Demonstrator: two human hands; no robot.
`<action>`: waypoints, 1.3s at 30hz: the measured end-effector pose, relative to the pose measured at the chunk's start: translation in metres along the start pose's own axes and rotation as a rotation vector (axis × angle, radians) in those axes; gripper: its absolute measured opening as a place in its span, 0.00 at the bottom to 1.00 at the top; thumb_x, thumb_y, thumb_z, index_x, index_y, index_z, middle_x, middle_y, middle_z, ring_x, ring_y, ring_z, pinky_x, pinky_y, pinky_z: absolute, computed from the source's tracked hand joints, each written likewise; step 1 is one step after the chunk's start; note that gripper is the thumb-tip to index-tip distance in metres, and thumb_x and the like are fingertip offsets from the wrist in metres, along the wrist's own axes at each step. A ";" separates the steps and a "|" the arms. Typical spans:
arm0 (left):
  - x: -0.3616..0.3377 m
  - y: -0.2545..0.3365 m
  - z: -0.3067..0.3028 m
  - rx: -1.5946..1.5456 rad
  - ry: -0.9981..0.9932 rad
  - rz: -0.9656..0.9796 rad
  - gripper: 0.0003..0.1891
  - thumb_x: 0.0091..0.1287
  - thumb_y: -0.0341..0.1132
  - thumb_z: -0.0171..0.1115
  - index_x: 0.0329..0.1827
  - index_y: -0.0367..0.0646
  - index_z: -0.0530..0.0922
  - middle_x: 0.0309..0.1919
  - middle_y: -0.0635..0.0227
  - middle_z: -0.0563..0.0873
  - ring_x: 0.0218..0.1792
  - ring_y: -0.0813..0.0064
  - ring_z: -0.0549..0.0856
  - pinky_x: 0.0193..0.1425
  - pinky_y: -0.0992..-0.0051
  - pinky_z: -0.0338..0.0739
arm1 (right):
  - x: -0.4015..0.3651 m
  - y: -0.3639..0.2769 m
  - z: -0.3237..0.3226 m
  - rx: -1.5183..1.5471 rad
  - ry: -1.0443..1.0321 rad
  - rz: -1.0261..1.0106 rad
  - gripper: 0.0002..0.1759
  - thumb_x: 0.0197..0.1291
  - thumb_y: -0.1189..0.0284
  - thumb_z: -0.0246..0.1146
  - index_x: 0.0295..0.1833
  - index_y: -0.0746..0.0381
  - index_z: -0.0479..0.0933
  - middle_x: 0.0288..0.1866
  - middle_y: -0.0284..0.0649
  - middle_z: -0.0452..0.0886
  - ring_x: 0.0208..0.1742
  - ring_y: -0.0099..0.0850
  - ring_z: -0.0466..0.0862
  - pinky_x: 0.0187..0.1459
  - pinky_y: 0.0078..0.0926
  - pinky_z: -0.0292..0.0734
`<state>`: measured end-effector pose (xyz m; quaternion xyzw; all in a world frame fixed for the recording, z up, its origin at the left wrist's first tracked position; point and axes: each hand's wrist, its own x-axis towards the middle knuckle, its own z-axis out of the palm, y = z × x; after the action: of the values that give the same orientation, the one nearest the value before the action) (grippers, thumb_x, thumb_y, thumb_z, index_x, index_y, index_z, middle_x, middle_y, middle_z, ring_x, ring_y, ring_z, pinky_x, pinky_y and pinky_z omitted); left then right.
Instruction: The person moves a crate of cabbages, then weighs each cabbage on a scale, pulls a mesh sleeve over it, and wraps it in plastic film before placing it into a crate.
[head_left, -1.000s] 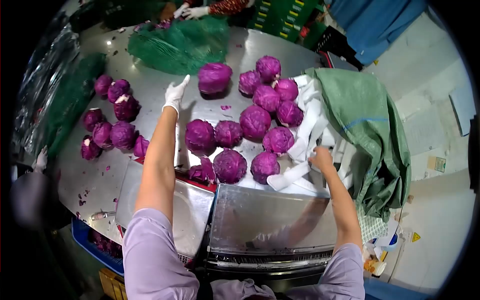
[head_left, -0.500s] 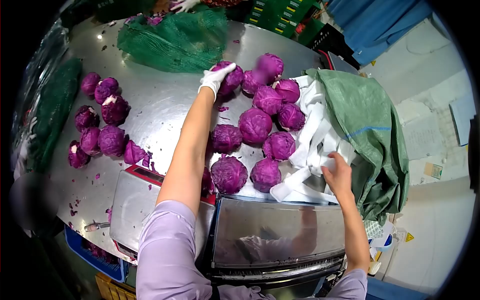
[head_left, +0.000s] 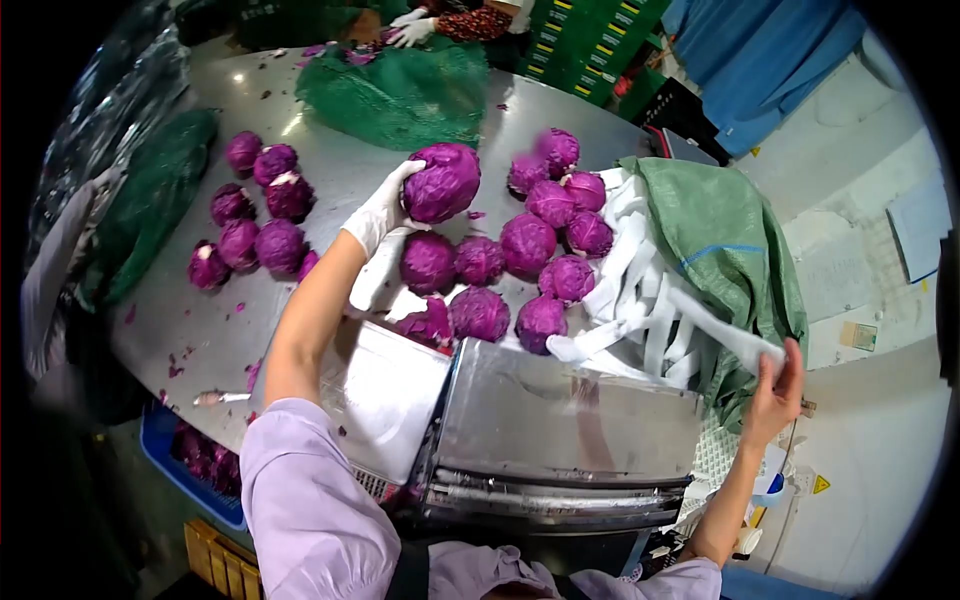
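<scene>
My left hand (head_left: 385, 210), in a white glove, grips a purple cabbage (head_left: 441, 183) raised above the metal table (head_left: 340, 180). My bare right hand (head_left: 775, 397) pinches the end of a white foam strip (head_left: 722, 330), which stretches back to a pile of white strips (head_left: 625, 275). That pile lies partly under a green woven sack (head_left: 715, 215). Several purple cabbages (head_left: 528, 244) sit between the raised one and the strips.
More cabbages (head_left: 281, 245) stand at the left, near green netting (head_left: 155, 205). Another green net (head_left: 400, 95) lies at the back, beside a co-worker's gloved hands (head_left: 412, 28). A scale (head_left: 380, 395) and a metal-topped machine (head_left: 565, 415) are in front of me. A knife (head_left: 222, 398) lies front left.
My left hand has lifted the cabbage and brought it nearer. My right hand has moved right, drawing a white strip out from the pile. The view has shifted.
</scene>
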<state>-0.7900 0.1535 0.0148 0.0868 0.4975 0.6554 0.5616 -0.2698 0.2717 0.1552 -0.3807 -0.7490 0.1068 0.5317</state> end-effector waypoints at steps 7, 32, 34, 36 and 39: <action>-0.202 -0.033 -0.043 0.485 0.092 0.539 0.36 0.51 0.36 0.66 0.63 0.35 0.62 0.53 0.61 0.75 0.52 0.71 0.75 0.61 0.73 0.67 | -0.009 0.013 -0.039 0.818 0.094 0.409 0.15 0.60 0.74 0.59 0.50 0.69 0.70 0.42 0.39 0.78 0.40 0.25 0.77 0.42 0.19 0.75; -0.387 -0.279 0.110 -0.002 0.159 0.556 0.06 0.61 0.27 0.59 0.34 0.32 0.80 0.41 0.63 0.83 0.44 0.80 0.78 0.53 0.78 0.71 | -0.223 -0.158 0.056 1.011 -0.792 0.693 0.06 0.64 0.74 0.53 0.41 0.65 0.67 0.38 0.43 0.78 0.38 0.26 0.80 0.37 0.25 0.78; -0.382 -0.279 0.076 -0.024 0.099 0.619 0.09 0.65 0.32 0.54 0.36 0.33 0.77 0.39 0.61 0.83 0.42 0.76 0.81 0.50 0.75 0.74 | -0.212 -0.155 0.060 1.358 -1.036 1.026 0.11 0.61 0.72 0.57 0.47 0.65 0.68 0.38 0.42 0.78 0.36 0.25 0.79 0.37 0.26 0.78; -0.397 -0.241 0.075 -0.598 0.028 0.629 0.12 0.67 0.37 0.51 0.43 0.35 0.73 0.37 0.60 0.82 0.42 0.71 0.82 0.49 0.72 0.77 | -0.206 -0.159 0.065 1.163 -1.301 0.924 0.20 0.56 0.70 0.62 0.53 0.64 0.68 0.36 0.40 0.79 0.36 0.23 0.78 0.37 0.26 0.77; -0.411 -0.210 0.055 -0.514 0.000 0.657 0.10 0.63 0.36 0.57 0.39 0.39 0.72 0.32 0.64 0.80 0.34 0.75 0.81 0.40 0.76 0.77 | -0.194 -0.188 0.085 0.522 -1.696 0.174 0.13 0.48 0.66 0.68 0.37 0.63 0.79 0.26 0.34 0.79 0.26 0.21 0.75 0.28 0.19 0.67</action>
<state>-0.4708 -0.1800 0.0670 0.0979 0.2633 0.9026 0.3261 -0.4026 0.0304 0.0875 -0.0959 -0.8107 0.5599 -0.1418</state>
